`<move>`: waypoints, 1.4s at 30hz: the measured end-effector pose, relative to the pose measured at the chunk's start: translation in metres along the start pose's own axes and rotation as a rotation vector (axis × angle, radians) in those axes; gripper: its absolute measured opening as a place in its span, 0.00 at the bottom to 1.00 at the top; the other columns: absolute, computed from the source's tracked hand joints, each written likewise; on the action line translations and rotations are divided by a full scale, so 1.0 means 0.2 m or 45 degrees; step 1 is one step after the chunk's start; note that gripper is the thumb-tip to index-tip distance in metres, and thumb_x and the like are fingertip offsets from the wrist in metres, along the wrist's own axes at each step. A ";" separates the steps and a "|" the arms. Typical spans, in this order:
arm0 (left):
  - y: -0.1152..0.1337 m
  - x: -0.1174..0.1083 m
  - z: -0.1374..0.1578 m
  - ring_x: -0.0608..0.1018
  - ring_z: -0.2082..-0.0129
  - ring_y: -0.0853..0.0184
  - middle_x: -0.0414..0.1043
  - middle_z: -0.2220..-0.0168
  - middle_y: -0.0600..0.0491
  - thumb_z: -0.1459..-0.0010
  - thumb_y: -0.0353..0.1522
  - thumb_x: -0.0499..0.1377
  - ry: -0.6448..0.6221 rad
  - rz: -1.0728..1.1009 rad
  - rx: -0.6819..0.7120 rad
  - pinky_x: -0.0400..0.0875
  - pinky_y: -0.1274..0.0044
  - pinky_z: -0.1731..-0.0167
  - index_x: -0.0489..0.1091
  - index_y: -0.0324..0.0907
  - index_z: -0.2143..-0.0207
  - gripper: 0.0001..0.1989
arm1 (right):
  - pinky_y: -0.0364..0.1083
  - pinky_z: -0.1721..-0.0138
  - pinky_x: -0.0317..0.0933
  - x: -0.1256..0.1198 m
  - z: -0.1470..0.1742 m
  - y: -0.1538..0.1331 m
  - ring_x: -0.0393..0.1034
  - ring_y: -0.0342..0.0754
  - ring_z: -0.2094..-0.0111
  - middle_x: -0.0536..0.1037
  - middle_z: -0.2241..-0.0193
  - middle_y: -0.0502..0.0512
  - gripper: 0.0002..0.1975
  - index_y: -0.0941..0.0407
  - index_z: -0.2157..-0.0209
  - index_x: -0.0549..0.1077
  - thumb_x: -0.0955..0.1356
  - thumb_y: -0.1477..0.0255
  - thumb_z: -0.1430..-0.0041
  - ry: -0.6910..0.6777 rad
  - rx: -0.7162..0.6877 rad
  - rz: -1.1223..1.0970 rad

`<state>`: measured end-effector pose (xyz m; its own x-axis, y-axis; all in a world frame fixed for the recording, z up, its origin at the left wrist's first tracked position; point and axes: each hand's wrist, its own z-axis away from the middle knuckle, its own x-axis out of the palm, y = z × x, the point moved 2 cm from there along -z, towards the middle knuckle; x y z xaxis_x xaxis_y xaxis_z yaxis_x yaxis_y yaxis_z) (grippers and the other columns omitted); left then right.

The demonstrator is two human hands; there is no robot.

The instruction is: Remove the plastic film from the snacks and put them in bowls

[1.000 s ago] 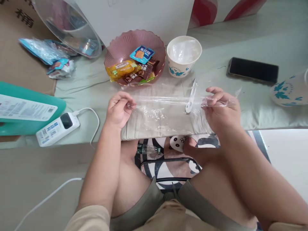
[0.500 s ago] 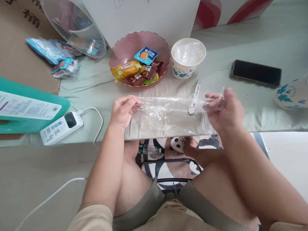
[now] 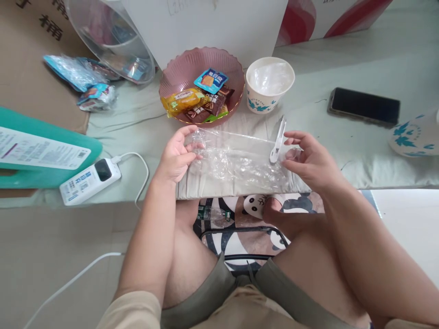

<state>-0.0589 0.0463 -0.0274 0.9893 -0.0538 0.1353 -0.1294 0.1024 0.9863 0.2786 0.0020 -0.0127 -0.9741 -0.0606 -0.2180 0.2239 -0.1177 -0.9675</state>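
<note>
A crinkled clear plastic bag (image 3: 236,164) is stretched between my two hands, just above the table's front edge. My left hand (image 3: 180,155) grips its left end, thumb and fingers curled on the film. At the other end my right hand (image 3: 310,160) has its fingers bent around the film, thumb and index finger apart. A small white utility knife (image 3: 277,141) lies beside my right fingertips, partly behind the film. Beyond the hands stands a pink scalloped bowl (image 3: 174,73) holding several wrapped snacks. Right of it is a paper cup (image 3: 262,103) with clear plastic inside.
A black phone (image 3: 365,106) and another paper cup (image 3: 414,135) lie to the right. On the left are a white power bank (image 3: 91,180) with a cable, a green jug (image 3: 51,137), snack packets (image 3: 98,97) and a tilted clear tub (image 3: 144,68). White boxes (image 3: 212,27) stand behind.
My right hand has moved left, towards my left hand, and the film between them is slacker. The fingers of my left hand have spread more at its end.
</note>
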 end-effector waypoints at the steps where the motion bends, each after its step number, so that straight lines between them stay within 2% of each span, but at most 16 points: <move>1: 0.00 -0.01 0.00 0.80 0.59 0.67 0.66 0.36 0.49 0.62 0.20 0.65 -0.027 -0.010 -0.005 0.76 0.82 0.74 0.74 0.48 0.51 0.33 | 0.40 0.75 0.60 -0.01 0.01 0.00 0.62 0.36 0.73 0.70 0.54 0.51 0.30 0.49 0.47 0.73 0.73 0.77 0.55 -0.006 -0.013 0.014; 6: 0.01 -0.02 0.01 0.80 0.59 0.68 0.67 0.37 0.52 0.60 0.20 0.65 -0.150 0.001 -0.025 0.75 0.83 0.74 0.73 0.52 0.48 0.35 | 0.41 0.74 0.60 -0.05 0.00 -0.01 0.63 0.39 0.72 0.74 0.59 0.51 0.30 0.50 0.49 0.76 0.71 0.79 0.57 -0.006 -0.080 -0.026; 11: 0.02 0.03 0.04 0.80 0.61 0.67 0.70 0.40 0.49 0.59 0.21 0.65 -0.306 -0.004 -0.101 0.74 0.82 0.77 0.75 0.49 0.48 0.33 | 0.46 0.63 0.65 -0.09 -0.05 0.01 0.70 0.44 0.66 0.75 0.68 0.52 0.10 0.53 0.64 0.78 0.66 0.73 0.47 0.469 -0.224 -0.263; 14: 0.03 0.08 0.06 0.80 0.64 0.67 0.70 0.40 0.47 0.58 0.22 0.66 -0.422 -0.004 -0.141 0.73 0.81 0.79 0.76 0.47 0.49 0.31 | 0.49 0.56 0.68 -0.09 -0.05 0.00 0.75 0.47 0.62 0.76 0.68 0.53 0.07 0.53 0.65 0.77 0.66 0.67 0.42 0.486 -0.309 -0.220; 16: 0.04 0.10 0.07 0.79 0.65 0.68 0.71 0.40 0.46 0.58 0.22 0.67 -0.484 0.028 -0.167 0.71 0.82 0.80 0.77 0.47 0.49 0.30 | 0.50 0.52 0.70 -0.06 -0.04 -0.02 0.76 0.48 0.59 0.78 0.66 0.53 0.07 0.52 0.63 0.76 0.69 0.65 0.42 0.362 -0.293 -0.233; 18: 0.04 0.13 0.08 0.79 0.65 0.69 0.72 0.41 0.46 0.57 0.23 0.68 -0.558 0.070 -0.192 0.70 0.83 0.81 0.78 0.47 0.50 0.28 | 0.51 0.51 0.72 -0.01 -0.02 -0.05 0.77 0.49 0.56 0.80 0.61 0.54 0.12 0.52 0.59 0.76 0.71 0.63 0.43 0.098 -0.191 -0.314; 22: 0.04 0.19 0.11 0.80 0.65 0.66 0.79 0.51 0.44 0.53 0.25 0.69 -0.801 0.088 -0.290 0.70 0.83 0.80 0.78 0.45 0.49 0.26 | 0.50 0.56 0.74 0.16 0.05 -0.10 0.76 0.52 0.49 0.79 0.48 0.61 0.30 0.52 0.46 0.70 0.77 0.62 0.49 -0.463 -0.012 -0.238; 24: 0.04 0.20 0.12 0.82 0.64 0.64 0.79 0.50 0.44 0.52 0.26 0.69 -0.863 0.073 -0.302 0.70 0.83 0.80 0.78 0.46 0.48 0.26 | 0.47 0.64 0.71 0.24 0.08 -0.12 0.77 0.48 0.60 0.81 0.54 0.59 0.27 0.55 0.48 0.72 0.76 0.65 0.49 -0.668 0.032 -0.089; 25: 0.04 0.20 0.12 0.82 0.64 0.63 0.78 0.47 0.44 0.52 0.27 0.70 -0.865 0.068 -0.288 0.71 0.82 0.80 0.77 0.48 0.47 0.27 | 0.45 0.69 0.67 0.27 0.09 -0.12 0.74 0.45 0.67 0.81 0.62 0.55 0.20 0.56 0.53 0.74 0.75 0.67 0.47 -0.752 0.038 -0.005; 27: 0.04 0.20 0.11 0.84 0.62 0.62 0.75 0.42 0.46 0.53 0.29 0.71 -0.806 0.076 -0.242 0.74 0.79 0.77 0.74 0.53 0.44 0.33 | 0.42 0.75 0.58 0.30 0.09 -0.12 0.63 0.39 0.77 0.73 0.77 0.47 0.06 0.57 0.65 0.75 0.71 0.70 0.44 -0.822 0.019 0.121; 29: 0.03 0.20 0.10 0.84 0.58 0.58 0.75 0.41 0.48 0.55 0.34 0.73 -0.683 0.120 -0.204 0.80 0.73 0.69 0.68 0.59 0.38 0.40 | 0.42 0.76 0.53 0.29 0.08 -0.12 0.58 0.38 0.79 0.65 0.82 0.44 0.06 0.57 0.71 0.73 0.69 0.69 0.42 -0.695 -0.014 0.130; 31: 0.03 0.21 0.09 0.84 0.52 0.53 0.74 0.40 0.48 0.55 0.42 0.74 -0.541 0.210 -0.199 0.83 0.65 0.60 0.65 0.60 0.36 0.43 | 0.42 0.75 0.55 0.27 0.07 -0.12 0.61 0.39 0.77 0.69 0.79 0.46 0.08 0.56 0.71 0.72 0.69 0.67 0.42 -0.454 -0.024 0.048; 33: 0.01 0.25 0.09 0.82 0.46 0.48 0.75 0.40 0.46 0.55 0.50 0.72 -0.470 0.325 -0.246 0.81 0.61 0.52 0.67 0.54 0.38 0.42 | 0.43 0.72 0.60 0.26 0.05 -0.12 0.67 0.40 0.74 0.75 0.75 0.49 0.08 0.56 0.69 0.70 0.69 0.66 0.41 -0.231 -0.027 -0.071; 35: -0.01 0.32 0.10 0.79 0.42 0.46 0.76 0.41 0.43 0.56 0.55 0.72 -0.493 0.413 -0.321 0.79 0.60 0.47 0.70 0.48 0.42 0.42 | 0.43 0.70 0.63 0.25 0.04 -0.12 0.70 0.41 0.74 0.78 0.73 0.49 0.07 0.55 0.68 0.69 0.69 0.66 0.41 -0.063 -0.023 -0.180; 38: -0.06 0.43 0.14 0.79 0.41 0.47 0.78 0.42 0.40 0.60 0.49 0.77 -0.547 0.342 -0.366 0.76 0.60 0.42 0.71 0.43 0.44 0.42 | 0.43 0.72 0.64 0.26 0.03 -0.11 0.71 0.40 0.77 0.77 0.74 0.48 0.07 0.54 0.66 0.68 0.69 0.67 0.42 0.071 -0.014 -0.250; 42: -0.08 0.47 0.16 0.86 0.53 0.54 0.84 0.55 0.42 0.49 0.42 0.72 -0.349 0.011 -0.320 0.80 0.63 0.48 0.75 0.38 0.53 0.25 | 0.43 0.72 0.67 0.26 0.03 -0.10 0.73 0.40 0.75 0.79 0.69 0.49 0.08 0.53 0.63 0.69 0.70 0.66 0.41 0.093 -0.070 -0.254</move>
<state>0.0330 0.0076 -0.0272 0.9291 -0.3127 0.1975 -0.0835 0.3428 0.9357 0.2246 -0.0047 -0.0047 -0.9991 0.0308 -0.0286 0.0265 -0.0655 -0.9975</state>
